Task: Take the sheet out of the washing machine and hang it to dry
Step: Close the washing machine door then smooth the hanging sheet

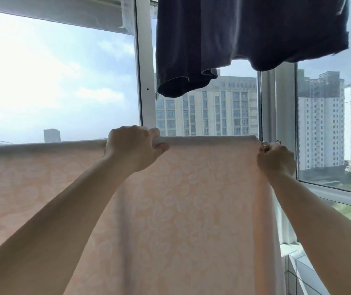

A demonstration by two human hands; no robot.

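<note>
Hanging step, late stage. The pale peach sheet with a faint white leaf pattern (170, 209) is already draped over a horizontal line or rail that runs across the window; the support itself is hidden under the folded top edge. Cloth falls toward the near side and fills the lower view from the left border to its right-hand edge.

Left of centre: left hand (132, 145), grip closed on the sheet's top fold, fingers curled over the far side, thumb on the near face.

Above centre: a dark navy garment (245, 39) hangs from overhead, well apart from the sheet, not touching it.

Right: right hand (275, 158) at the sheet's right corner, grip pinched tight around a small metal clip or ring (265, 145); what exactly it is, too small to tell. It sits just at the corner of the cloth.

Far: white-framed window (144, 81), tower blocks beyond.

Judgement: the sheet is up and being fixed. Next move likely calls for securing that corner, then smoothing the top edge leftward so the cloth lies flat and even.
</note>
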